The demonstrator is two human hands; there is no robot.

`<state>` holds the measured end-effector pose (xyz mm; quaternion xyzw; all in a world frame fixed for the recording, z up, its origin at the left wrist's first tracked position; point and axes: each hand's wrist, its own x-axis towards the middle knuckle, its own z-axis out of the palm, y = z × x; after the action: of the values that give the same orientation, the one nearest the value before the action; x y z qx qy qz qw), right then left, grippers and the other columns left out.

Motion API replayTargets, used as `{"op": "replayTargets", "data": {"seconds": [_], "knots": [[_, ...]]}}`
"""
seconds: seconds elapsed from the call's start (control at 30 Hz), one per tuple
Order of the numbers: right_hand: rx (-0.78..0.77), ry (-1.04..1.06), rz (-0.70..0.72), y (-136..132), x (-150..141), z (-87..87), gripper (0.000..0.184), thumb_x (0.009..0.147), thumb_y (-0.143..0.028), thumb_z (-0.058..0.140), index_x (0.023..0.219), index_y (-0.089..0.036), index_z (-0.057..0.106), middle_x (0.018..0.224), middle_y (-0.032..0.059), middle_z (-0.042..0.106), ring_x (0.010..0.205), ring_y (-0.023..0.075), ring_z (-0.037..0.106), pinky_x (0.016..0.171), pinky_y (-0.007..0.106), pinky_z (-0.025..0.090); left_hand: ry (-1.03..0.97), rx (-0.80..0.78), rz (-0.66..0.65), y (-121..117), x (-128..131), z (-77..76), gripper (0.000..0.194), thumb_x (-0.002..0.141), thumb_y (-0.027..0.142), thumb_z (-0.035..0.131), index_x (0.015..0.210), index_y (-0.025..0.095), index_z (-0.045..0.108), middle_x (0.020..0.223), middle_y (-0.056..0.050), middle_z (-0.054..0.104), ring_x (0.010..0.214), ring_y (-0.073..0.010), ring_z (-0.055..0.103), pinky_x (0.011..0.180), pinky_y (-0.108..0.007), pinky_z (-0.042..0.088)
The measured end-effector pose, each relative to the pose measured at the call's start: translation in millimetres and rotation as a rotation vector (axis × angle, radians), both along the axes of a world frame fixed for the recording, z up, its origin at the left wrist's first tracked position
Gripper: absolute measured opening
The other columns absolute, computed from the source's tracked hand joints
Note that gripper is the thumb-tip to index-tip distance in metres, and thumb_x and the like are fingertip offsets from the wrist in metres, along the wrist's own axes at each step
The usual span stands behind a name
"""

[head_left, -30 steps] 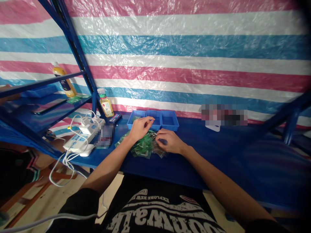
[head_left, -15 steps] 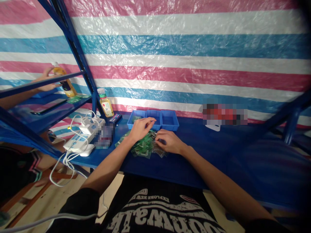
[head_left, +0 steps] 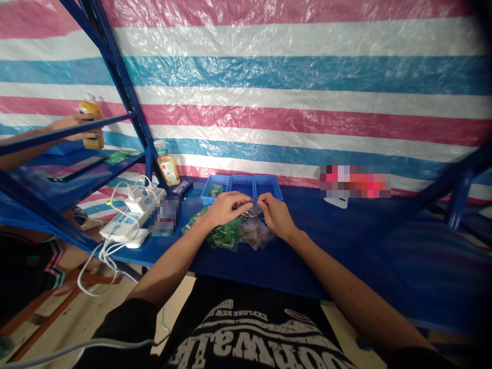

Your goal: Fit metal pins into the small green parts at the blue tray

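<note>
My left hand [head_left: 222, 208] and my right hand [head_left: 274, 215] meet over a pile of small plastic bags on the blue table [head_left: 346, 241]. Green-filled bags [head_left: 223, 237] lie under my left hand, clearer bags [head_left: 257, 233] under my right. Both hands pinch a small clear bag [head_left: 251, 206] between their fingertips, just in front of three joined blue trays [head_left: 246, 185]. The left tray holds a few green pieces; what is in the other two I cannot make out.
A bottle of yellow drink [head_left: 168, 164] stands by the blue rack post [head_left: 126, 92]. White power strips and cables [head_left: 128, 218] lie at the table's left. On the left shelf another person's hand [head_left: 79, 125] grips an orange bottle [head_left: 90, 115]. A striped tarp hangs behind.
My right hand rose from the pile toward the trays and met my left hand, both now pinching a small bag. The other person's hand took hold of the orange bottle and lifted it.
</note>
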<state>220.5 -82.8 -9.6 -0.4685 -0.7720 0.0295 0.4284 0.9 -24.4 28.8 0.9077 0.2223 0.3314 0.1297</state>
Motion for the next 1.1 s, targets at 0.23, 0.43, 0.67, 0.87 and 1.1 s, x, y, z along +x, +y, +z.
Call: {"op": "replayTargets", "data": {"seconds": [0.23,0.43,0.67,0.87,1.1], "knots": [[-0.032,0.062,0.092,-1.6,-5.7,-5.5,0.017,0.109,-0.032,0.039,0.102,-0.024,0.052,0.080,0.0024,0.065,0.073,0.0201,0.063,0.071,0.032,0.045,0.056,0.028,-0.055,5.1,2.6,-6.8,0.027,0.102,0.040,0.060,0.099,0.019,0.078,0.085,-0.005,0.071,0.081,-0.0166,0.066,0.076,-0.026,0.048],[-0.017,0.038,0.069,-1.4,-7.4,-4.9,0.023,0.103,-0.036,0.057,0.122,-0.024,0.054,0.099,0.0045,0.068,0.073,0.0195,0.063,0.070,0.033,0.046,-0.007,0.014,-0.019,8.5,0.7,-7.6,0.028,0.104,0.037,0.056,0.098,0.018,0.076,0.093,-0.005,0.073,0.086,-0.0170,0.067,0.081,-0.027,0.048],[0.047,0.005,0.046,1.5,-4.8,-5.5,0.014,0.104,-0.028,0.050,0.097,-0.024,0.061,0.091,0.0043,0.067,0.083,0.0214,0.064,0.073,0.032,0.045,0.008,-0.001,-0.019,6.0,1.0,-6.1,0.029,0.100,0.045,0.063,0.101,0.019,0.076,0.088,-0.003,0.070,0.082,-0.0159,0.064,0.076,-0.026,0.046],[0.050,-0.009,0.044,0.9,-5.0,-3.8,0.016,0.105,-0.029,0.049,0.099,-0.024,0.062,0.092,0.0050,0.068,0.083,0.0217,0.064,0.073,0.033,0.045,0.039,0.019,-0.032,6.3,0.3,-6.0,0.029,0.102,0.042,0.059,0.096,0.019,0.075,0.085,-0.003,0.067,0.077,-0.0150,0.061,0.073,-0.026,0.043],[0.035,0.003,0.027,-0.5,-7.5,-2.6,0.014,0.103,-0.033,0.054,0.107,-0.024,0.064,0.094,0.0040,0.069,0.072,0.0186,0.062,0.067,0.032,0.045,0.018,0.003,-0.048,5.3,-0.3,-3.2,0.028,0.103,0.038,0.056,0.094,0.017,0.073,0.082,-0.003,0.064,0.074,-0.0144,0.058,0.069,-0.025,0.042]]}}
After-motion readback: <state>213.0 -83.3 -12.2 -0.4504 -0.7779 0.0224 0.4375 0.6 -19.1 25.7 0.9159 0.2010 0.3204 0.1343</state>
